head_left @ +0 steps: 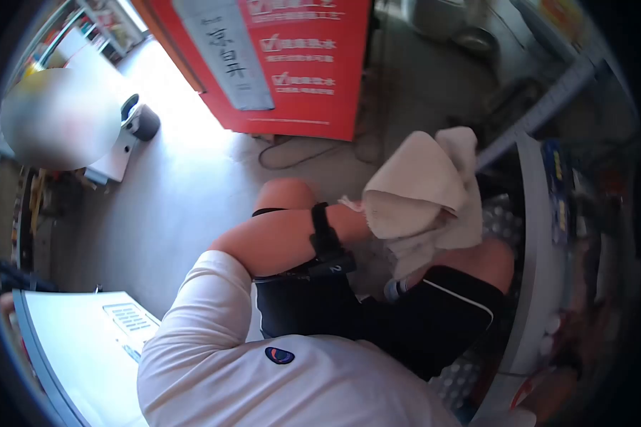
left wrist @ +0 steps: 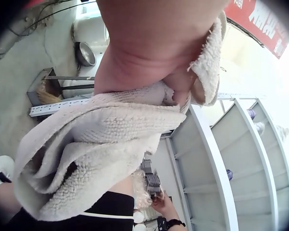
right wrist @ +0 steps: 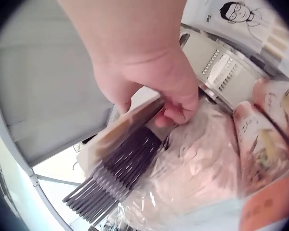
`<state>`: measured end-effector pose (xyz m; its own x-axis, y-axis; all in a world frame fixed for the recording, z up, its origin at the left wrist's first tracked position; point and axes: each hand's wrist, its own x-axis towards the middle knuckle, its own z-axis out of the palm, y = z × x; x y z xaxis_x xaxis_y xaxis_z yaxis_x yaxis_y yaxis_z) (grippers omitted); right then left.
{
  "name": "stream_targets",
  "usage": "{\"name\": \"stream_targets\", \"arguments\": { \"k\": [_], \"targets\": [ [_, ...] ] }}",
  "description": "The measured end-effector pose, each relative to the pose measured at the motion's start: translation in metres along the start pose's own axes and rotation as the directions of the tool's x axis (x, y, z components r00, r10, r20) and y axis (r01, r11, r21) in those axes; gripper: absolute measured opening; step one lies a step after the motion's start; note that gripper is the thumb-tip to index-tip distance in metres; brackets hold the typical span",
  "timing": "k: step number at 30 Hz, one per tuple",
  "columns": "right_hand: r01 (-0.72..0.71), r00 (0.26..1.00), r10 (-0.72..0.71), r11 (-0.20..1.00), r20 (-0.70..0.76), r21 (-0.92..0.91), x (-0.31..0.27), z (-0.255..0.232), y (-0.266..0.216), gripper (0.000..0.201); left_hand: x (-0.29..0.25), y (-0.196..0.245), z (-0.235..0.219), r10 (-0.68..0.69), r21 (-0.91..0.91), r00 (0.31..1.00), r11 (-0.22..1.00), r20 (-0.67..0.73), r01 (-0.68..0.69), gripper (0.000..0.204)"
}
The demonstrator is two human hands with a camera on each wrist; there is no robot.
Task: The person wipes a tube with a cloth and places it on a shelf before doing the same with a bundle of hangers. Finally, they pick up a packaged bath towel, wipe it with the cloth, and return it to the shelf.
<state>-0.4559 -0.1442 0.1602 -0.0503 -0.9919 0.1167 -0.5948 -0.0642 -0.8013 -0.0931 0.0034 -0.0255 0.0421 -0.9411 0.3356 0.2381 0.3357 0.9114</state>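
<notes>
A beige terry towel (head_left: 420,188) hangs in folds from my left hand (left wrist: 135,65), which grips it by a bunched part. In the left wrist view the towel (left wrist: 96,139) droops below the hand, and its folds partly cover the fingers. My right hand (right wrist: 154,77) reaches down among goods on a shelf, thumb and curled fingers on either side of a flat pale package (right wrist: 118,137). Right beside that lies a stack of dark grey ribbed plastic pieces (right wrist: 120,168). A clear plastic bag (right wrist: 192,159) lies against the fingertips.
Printed packets (right wrist: 265,139) and a perforated metal piece (right wrist: 221,72) crowd the right hand. Grey shelving (left wrist: 207,159) rises at the right. A red box (head_left: 292,71) stands ahead on the floor, a white surface (head_left: 78,356) at the left. Another person (head_left: 60,117) is at far left.
</notes>
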Motion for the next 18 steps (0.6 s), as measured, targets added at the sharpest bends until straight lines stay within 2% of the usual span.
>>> {"name": "stream_targets", "arguments": {
  "k": [1, 2, 3, 4, 6, 7, 9, 10, 11, 13, 14, 17, 18],
  "targets": [
    [-0.160, 0.983, 0.156, 0.986, -0.097, -0.041, 0.038, -0.018, 0.025, 0.061, 0.001, 0.000, 0.002, -0.013, 0.040, 1.000, 0.999, -0.011, 0.013, 0.037],
    [-0.321, 0.933, 0.306, 0.946, -0.191, -0.051, 0.085, -0.042, 0.059, 0.062, 0.001, -0.001, 0.004, -0.026, 0.102, 0.999, 0.994, -0.022, 0.028, 0.036],
    [-0.313, 0.923, 0.288, 0.948, -0.254, -0.063, 0.097, -0.071, 0.082, 0.058, 0.000, 0.002, 0.006, -0.046, 0.205, 0.998, 0.977, -0.038, 0.053, 0.036],
    [-0.244, 0.930, 0.217, 0.968, -0.298, -0.057, 0.095, -0.084, 0.097, 0.053, -0.003, 0.007, 0.008, -0.065, 0.311, 0.996, 0.947, -0.056, 0.079, 0.036],
    [-0.216, 0.896, 0.167, 0.973, -0.411, -0.077, 0.089, -0.110, 0.125, 0.045, -0.011, 0.010, 0.005, -0.106, 0.417, 0.987, 0.897, -0.119, 0.147, 0.036],
    [-0.254, 0.866, 0.184, 0.963, -0.465, -0.091, 0.089, -0.114, 0.140, 0.042, -0.016, 0.006, 0.000, -0.142, 0.380, 0.975, 0.904, -0.171, 0.198, 0.036],
    [-0.359, 0.815, 0.227, 0.920, -0.533, -0.157, 0.108, -0.133, 0.180, 0.061, -0.030, -0.028, -0.027, -0.273, 0.089, 0.863, 0.936, -0.425, 0.340, 0.037],
    [-0.469, 0.756, 0.285, 0.864, -0.589, -0.184, 0.101, -0.157, 0.201, 0.071, -0.017, -0.018, -0.011, -0.324, -0.022, 0.872, 0.940, -0.368, 0.341, 0.039],
    [-0.543, 0.723, 0.337, 0.817, -0.603, -0.194, 0.104, -0.161, 0.214, 0.082, -0.007, -0.006, 0.005, -0.374, -0.132, 0.875, 0.927, -0.307, 0.350, 0.041],
    [-0.662, 0.631, 0.430, 0.732, -0.646, -0.159, 0.099, -0.167, 0.233, 0.103, -0.012, -0.010, -0.003, -0.320, -0.228, 0.887, 0.940, -0.333, 0.254, 0.042],
    [-0.705, 0.577, 0.468, 0.699, -0.669, -0.118, 0.098, -0.171, 0.243, 0.114, -0.009, -0.009, 0.001, -0.315, -0.221, 0.890, 0.942, -0.330, 0.251, 0.043],
    [-0.812, 0.387, 0.554, 0.584, -0.737, 0.013, 0.105, -0.188, 0.267, 0.124, -0.009, -0.007, 0.007, -0.329, -0.251, 0.883, 0.934, -0.335, 0.253, 0.043],
    [-0.792, 0.388, 0.519, 0.610, -0.761, 0.012, 0.111, -0.201, 0.291, 0.121, -0.011, -0.010, 0.002, -0.352, -0.290, 0.872, 0.922, -0.341, 0.258, 0.043]
  ]
}}
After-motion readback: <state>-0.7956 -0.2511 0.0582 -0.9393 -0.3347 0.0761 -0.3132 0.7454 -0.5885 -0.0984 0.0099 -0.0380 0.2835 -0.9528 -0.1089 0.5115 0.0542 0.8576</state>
